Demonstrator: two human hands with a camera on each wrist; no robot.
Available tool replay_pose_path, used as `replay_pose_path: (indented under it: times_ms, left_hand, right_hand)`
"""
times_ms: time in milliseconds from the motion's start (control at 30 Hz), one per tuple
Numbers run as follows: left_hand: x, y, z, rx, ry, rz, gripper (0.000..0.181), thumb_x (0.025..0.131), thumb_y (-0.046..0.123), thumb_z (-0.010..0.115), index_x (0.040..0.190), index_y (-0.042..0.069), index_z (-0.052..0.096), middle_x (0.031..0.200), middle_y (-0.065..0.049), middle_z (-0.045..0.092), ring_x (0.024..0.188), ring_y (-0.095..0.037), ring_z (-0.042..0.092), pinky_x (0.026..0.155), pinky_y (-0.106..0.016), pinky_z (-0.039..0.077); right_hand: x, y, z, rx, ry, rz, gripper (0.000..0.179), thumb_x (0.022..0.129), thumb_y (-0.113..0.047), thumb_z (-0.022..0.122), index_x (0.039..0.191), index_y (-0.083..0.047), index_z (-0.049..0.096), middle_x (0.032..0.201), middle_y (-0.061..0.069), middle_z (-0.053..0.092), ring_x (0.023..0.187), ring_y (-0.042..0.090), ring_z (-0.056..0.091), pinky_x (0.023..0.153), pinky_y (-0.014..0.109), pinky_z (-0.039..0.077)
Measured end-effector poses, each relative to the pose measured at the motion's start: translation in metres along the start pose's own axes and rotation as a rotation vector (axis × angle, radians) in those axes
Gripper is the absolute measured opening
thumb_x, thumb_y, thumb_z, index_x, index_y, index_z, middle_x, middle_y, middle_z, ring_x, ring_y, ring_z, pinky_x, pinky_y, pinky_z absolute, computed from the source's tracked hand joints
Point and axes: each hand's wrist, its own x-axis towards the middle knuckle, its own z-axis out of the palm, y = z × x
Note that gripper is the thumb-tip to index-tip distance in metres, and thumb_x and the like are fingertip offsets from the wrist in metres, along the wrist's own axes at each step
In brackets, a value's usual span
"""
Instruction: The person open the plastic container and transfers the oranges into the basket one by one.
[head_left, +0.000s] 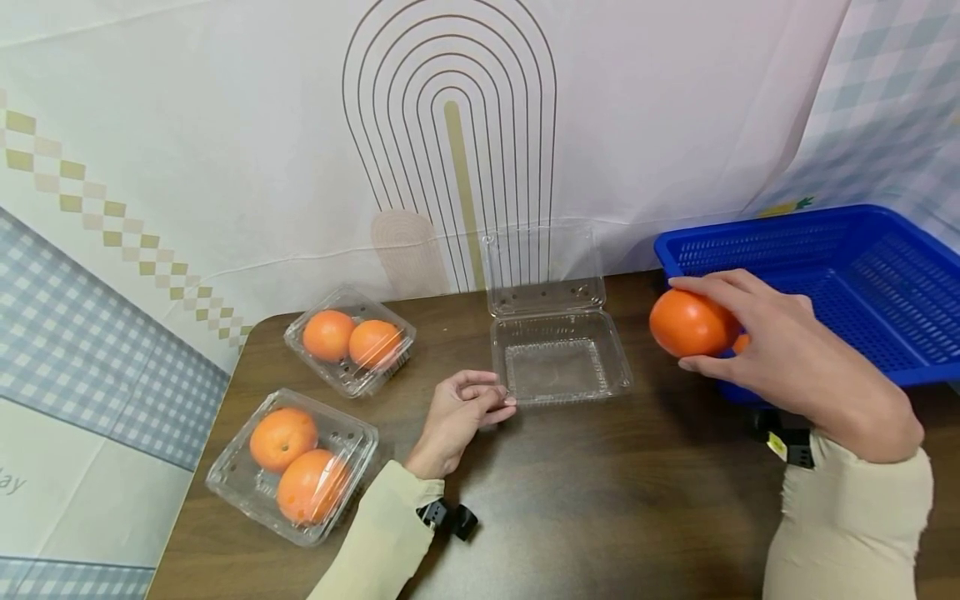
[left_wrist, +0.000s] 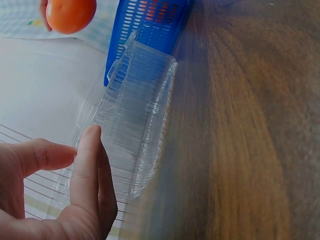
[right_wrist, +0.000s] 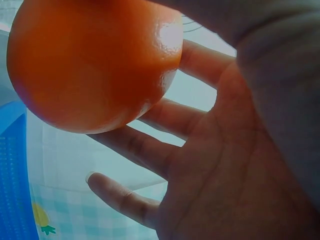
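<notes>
My right hand [head_left: 780,350] grips an orange [head_left: 690,323] between thumb and fingers, held up at the near left corner of a blue basket [head_left: 862,218]. In the right wrist view the little finger stands away from the orange [right_wrist: 90,70]. My left hand [head_left: 465,417] pinches the rim at the near left corner of a clear plastic clamshell box [head_left: 555,367]. That box lies with its lid [head_left: 543,267] raised against the wall, and nothing is in it. The left wrist view shows thumb and forefinger at the rim of the box [left_wrist: 135,110].
Two closed clamshell boxes, a rear one [head_left: 348,379] and a front one [head_left: 232,483], stand on the left, each with two oranges inside. Orange shows through the basket's slotted side [left_wrist: 155,10]. A patterned cloth wall [head_left: 637,108] backs the brown wooden table [head_left: 600,500].
</notes>
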Motion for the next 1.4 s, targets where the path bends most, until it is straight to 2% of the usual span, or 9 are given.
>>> replay_pose_path:
  times_ms: [267,900,1167,1300,1400]
  left_hand:
    - [0.000,0.000,0.000,0.003,-0.001,0.001,0.033,0.094,-0.011,0.059,0.126,-0.014,0.051,0.096,-0.017,0.070,0.080,-0.016,0.074,0.080,-0.029,0.067]
    - [0.000,0.000,0.000,0.008,-0.001,0.001,0.032,0.094,-0.011,0.059,0.124,-0.014,0.052,0.093,-0.014,0.071,0.079,-0.015,0.074,0.080,-0.029,0.067]
    - [0.000,-0.001,-0.001,0.009,0.003,0.000,0.031,0.094,-0.011,0.058,0.124,-0.014,0.051,0.092,-0.014,0.071,0.079,-0.016,0.074,0.080,-0.029,0.067]
    - [0.000,-0.001,0.000,0.010,0.004,0.000,0.032,0.094,-0.011,0.058,0.125,-0.015,0.051,0.091,-0.012,0.071,0.079,-0.017,0.074,0.080,-0.029,0.067]
    - [-0.001,0.000,0.000,0.010,0.003,0.002,0.032,0.094,-0.011,0.058,0.125,-0.014,0.051,0.091,-0.011,0.070,0.080,-0.017,0.074,0.080,-0.029,0.067]
  right_hand:
    - [-0.001,0.003,-0.002,-0.015,-0.014,0.005,0.081,0.075,-0.027,0.092,0.146,-0.017,0.053,0.134,0.019,0.056,0.114,0.041,0.057,0.077,0.045,0.029]
    - [-0.007,0.013,-0.007,-0.025,0.019,0.025,0.081,0.075,-0.026,0.092,0.145,-0.016,0.054,0.130,0.021,0.056,0.110,0.039,0.057,0.074,0.044,0.030]
    - [-0.007,0.017,-0.008,-0.008,-0.028,0.069,0.081,0.079,-0.030,0.089,0.148,-0.014,0.051,0.132,0.024,0.054,0.112,0.043,0.055,0.083,0.059,0.035]
    - [-0.008,0.019,-0.008,0.000,-0.049,0.087,0.082,0.080,-0.031,0.088,0.149,-0.014,0.049,0.133,0.025,0.052,0.113,0.045,0.053,0.084,0.062,0.034]
    - [-0.008,0.021,-0.009,-0.010,-0.050,0.082,0.082,0.080,-0.032,0.088,0.149,-0.013,0.049,0.133,0.025,0.052,0.112,0.044,0.054,0.083,0.062,0.039]
